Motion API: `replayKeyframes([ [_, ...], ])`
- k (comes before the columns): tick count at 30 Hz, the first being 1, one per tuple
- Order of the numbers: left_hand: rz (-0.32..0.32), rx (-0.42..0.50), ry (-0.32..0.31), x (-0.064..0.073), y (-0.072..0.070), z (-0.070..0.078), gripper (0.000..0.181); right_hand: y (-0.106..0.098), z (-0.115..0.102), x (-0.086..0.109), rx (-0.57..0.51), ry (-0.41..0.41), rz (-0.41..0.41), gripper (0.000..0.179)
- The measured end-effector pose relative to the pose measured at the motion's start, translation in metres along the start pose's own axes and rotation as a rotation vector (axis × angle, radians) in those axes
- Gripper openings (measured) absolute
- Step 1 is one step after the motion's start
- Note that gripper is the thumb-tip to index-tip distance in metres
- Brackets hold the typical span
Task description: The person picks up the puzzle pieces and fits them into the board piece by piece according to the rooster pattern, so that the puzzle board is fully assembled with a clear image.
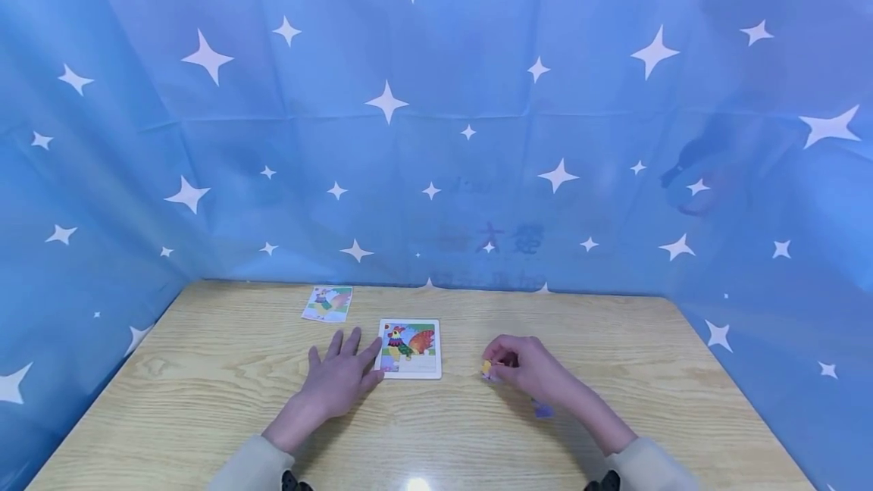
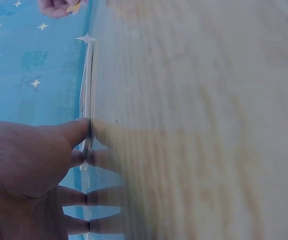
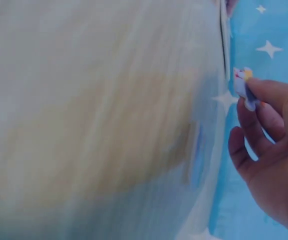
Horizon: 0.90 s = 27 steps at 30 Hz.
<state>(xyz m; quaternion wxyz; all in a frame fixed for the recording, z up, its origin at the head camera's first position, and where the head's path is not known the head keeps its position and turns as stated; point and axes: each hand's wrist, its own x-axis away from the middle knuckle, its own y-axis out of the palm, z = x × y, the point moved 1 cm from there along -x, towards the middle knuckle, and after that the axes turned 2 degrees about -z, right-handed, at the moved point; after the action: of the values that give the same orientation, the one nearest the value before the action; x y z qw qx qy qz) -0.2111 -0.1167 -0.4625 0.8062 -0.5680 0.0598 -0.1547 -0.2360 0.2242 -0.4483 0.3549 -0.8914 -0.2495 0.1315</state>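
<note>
A puzzle board with a white frame and a rooster picture lies on the table, part of its lower area showing white. My left hand rests on the table at its left side, fingers spread, with thumb and index fingertips right at the frame's edge. To the right of the board, my right hand pinches a small puzzle piece between thumb and fingers, above the table. The piece has purple, white and yellow on it. Another purple puzzle piece lies on the table below my right wrist.
A rooster picture card lies behind my left hand, near the table's back edge. The wooden table ends at a blue curtain with white stars, which hangs behind it and along both sides.
</note>
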Motion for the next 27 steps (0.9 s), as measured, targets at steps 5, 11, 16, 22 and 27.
replayKeyframes([
  [5,0.003,0.004,-0.002,0.000,0.000,0.000,0.055,0.008,-0.008,-0.019,-0.017,0.003,0.016,0.010],
  [11,-0.001,0.005,-0.005,0.001,-0.001,0.000,0.056,0.026,-0.020,-0.037,-0.041,-0.033,0.018,0.009],
  [16,-0.009,0.010,-0.001,-0.001,-0.002,0.002,0.056,0.041,-0.028,-0.049,-0.059,-0.014,0.009,0.011],
  [22,-0.012,0.011,-0.003,-0.001,-0.002,0.003,0.056,0.052,-0.036,-0.062,-0.088,-0.004,-0.021,0.013],
  [27,-0.011,0.003,-0.016,-0.001,-0.001,0.003,0.056,0.058,-0.042,-0.071,-0.080,-0.022,-0.037,0.015],
])
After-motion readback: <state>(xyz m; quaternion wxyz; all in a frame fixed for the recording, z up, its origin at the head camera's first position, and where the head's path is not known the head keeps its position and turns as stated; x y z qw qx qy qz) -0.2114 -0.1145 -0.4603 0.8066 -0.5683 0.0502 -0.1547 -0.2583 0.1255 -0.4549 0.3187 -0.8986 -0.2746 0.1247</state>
